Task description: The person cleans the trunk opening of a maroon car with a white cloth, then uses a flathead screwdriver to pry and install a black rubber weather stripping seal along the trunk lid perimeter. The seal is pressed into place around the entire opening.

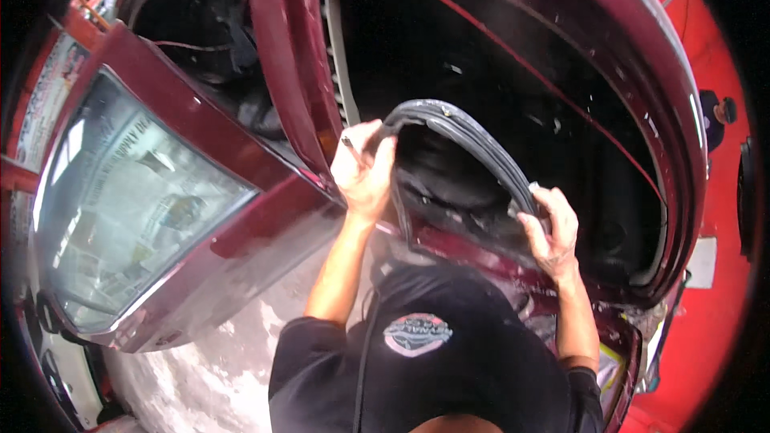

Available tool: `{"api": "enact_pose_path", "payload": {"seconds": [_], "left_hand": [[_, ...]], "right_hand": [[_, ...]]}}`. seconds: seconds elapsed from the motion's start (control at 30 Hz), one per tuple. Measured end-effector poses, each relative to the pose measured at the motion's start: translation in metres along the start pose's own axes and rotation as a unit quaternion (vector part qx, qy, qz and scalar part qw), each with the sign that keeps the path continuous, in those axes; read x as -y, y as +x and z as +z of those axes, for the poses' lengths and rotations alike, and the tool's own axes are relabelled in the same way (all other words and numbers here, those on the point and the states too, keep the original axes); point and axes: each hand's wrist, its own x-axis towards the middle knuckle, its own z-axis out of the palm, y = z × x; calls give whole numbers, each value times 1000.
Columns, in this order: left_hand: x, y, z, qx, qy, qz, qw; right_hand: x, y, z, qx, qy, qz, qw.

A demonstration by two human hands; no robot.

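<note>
A black rubber-like strip [480, 138] bends in an arch at the centre of the frame, held between two bare hands in front of the opening [561, 112] of a maroon car body [265, 56]. The left hand [363, 167], just left of centre, has its fingers closed around the strip's left end (a short dark tip pokes out beside the fingers, too small to identify), and a thin dark length hangs below it. The right hand [552, 228], right of centre and lower, pinches the other end between thumb and fingers. The dark interior fills the opening in the upper right, crossed diagonally by a thin red line. At the left of the frame, a maroon door [233, 228] stands swung out, its window glass [148, 200] full of reflections, above a mottled grey floor [192, 377]. A black shirt [481, 329] with a printed emblem fills the lower centre, and a white sheet [703, 263] shows against red at the right.
</note>
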Motion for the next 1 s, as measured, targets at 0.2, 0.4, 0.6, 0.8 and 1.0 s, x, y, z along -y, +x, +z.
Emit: {"api": "enact_pose_path", "payload": {"seconds": [0.2,0.4,0.6,0.8,1.0], "left_hand": [[-18,58,2,-71,-89,-73,991],[-19,105,-8,-95,-36,-67,993],[-24,125,3,-107,-49,-95,989],[-22,130,1,-105,1,-88,991],[-26,155,5,-101,36,-51,993]], "right_hand": [[34,77,14,-63,-31,-49,996],[43,129,37,-84,-41,-70,993],[57,147,32,-87,-42,-60,994],[48,155,36,-68,27,-31,997],[47,157,37,-45,22,-57,997]]}}
